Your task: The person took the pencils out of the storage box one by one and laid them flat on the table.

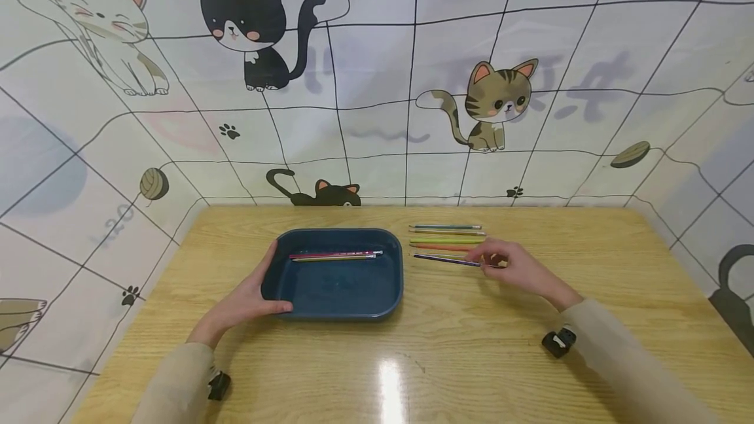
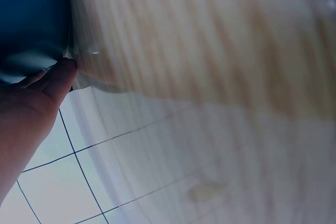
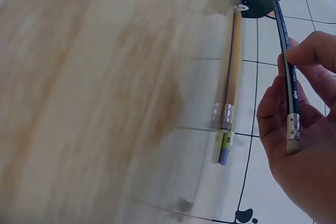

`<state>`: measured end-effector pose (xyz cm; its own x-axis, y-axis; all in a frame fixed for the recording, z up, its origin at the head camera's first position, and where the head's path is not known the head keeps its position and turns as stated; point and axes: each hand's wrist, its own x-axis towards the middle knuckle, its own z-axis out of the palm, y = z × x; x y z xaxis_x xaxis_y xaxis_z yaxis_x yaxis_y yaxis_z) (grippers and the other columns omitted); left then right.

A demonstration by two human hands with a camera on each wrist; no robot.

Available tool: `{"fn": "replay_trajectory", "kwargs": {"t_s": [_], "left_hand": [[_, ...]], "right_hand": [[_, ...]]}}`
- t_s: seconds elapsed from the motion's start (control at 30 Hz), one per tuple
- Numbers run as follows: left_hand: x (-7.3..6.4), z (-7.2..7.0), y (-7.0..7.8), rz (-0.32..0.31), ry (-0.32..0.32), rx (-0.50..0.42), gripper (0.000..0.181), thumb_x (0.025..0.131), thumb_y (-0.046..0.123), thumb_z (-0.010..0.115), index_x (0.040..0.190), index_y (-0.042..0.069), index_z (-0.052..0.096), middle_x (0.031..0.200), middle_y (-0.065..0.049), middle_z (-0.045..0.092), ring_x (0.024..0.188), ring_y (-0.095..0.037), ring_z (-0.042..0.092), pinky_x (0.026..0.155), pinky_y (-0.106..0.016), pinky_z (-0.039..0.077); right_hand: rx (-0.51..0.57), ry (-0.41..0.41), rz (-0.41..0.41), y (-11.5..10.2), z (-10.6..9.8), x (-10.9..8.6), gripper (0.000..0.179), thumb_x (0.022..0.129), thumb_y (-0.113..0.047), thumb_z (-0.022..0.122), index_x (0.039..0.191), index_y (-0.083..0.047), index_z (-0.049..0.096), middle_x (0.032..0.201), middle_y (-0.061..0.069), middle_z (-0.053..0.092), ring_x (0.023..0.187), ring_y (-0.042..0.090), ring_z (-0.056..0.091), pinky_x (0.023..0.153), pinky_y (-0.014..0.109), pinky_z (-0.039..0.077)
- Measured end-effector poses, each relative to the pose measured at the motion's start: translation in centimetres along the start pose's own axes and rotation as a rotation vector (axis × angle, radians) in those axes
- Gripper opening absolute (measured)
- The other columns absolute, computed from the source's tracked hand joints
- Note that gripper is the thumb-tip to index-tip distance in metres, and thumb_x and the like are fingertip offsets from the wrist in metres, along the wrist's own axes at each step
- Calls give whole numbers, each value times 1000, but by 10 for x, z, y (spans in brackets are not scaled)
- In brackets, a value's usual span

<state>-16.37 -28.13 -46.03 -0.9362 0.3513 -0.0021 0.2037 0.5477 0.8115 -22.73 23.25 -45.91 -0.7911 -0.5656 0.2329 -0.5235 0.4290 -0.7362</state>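
Observation:
A dark blue rectangular tray (image 1: pixel 347 315) sits on the table, holding a red pencil (image 1: pixel 318 254) and a yellowish pencil (image 1: pixel 338 258) side by side. My left hand (image 1: pixel 244 300) grips the tray's left end, thumb over the near rim and the other fingers along the outer wall. To the right of the tray, my right hand (image 1: pixel 521 270) pinches a dark blue pencil (image 1: pixel 438 260) between thumb and fingers. In the right wrist view this pencil (image 3: pixel 290 90) shows a silver ferrule and an eraser near the palm, its other end toward the tray.
Several more pencils lie roughly parallel right of the tray, among them a yellow-green pencil (image 1: pixel 444 241), an orange pencil (image 1: pixel 438 247) and a bluish pencil (image 1: pixel 444 226). The wooden table (image 1: pixel 471 358) meets a cat-patterned wall covering (image 1: pixel 377 129) behind.

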Motion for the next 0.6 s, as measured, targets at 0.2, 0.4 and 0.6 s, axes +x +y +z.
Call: {"fn": "replay_trajectory", "kwargs": {"t_s": [0.2, 0.4, 0.6], "left_hand": [[0, 0, 1, -6, -4, 9, 123, 74, 24, 85, 156, 18, -6, 160, -17, -4, 142, -42, 1, 106, -65, 12], [1, 1, 1, -3, -5, 19, 123, 73, 23, 85, 156, 18, -6, 160, -18, -3, 142, -43, 1, 106, -65, 11], [0, 1, 0, -10, -2, 18, 122, 74, 25, 85, 156, 18, -5, 160, -18, -3, 142, -43, 1, 106, -65, 11]], "right_hand": [[-21, -70, 57, 7, 0, 5, 29, 86, 9, 62, 107, -9, 71, 98, -1, 64, 84, 15, 57, 75, 28, 50], [-37, -127, 55, 14, 0, 11, 31, 85, 9, 61, 107, -10, 71, 101, -1, 66, 85, 15, 57, 73, 28, 49], [-80, -140, 52, 14, 1, 15, 26, 84, 9, 64, 104, -5, 71, 100, 4, 67, 80, 13, 54, 67, 27, 47]]}}
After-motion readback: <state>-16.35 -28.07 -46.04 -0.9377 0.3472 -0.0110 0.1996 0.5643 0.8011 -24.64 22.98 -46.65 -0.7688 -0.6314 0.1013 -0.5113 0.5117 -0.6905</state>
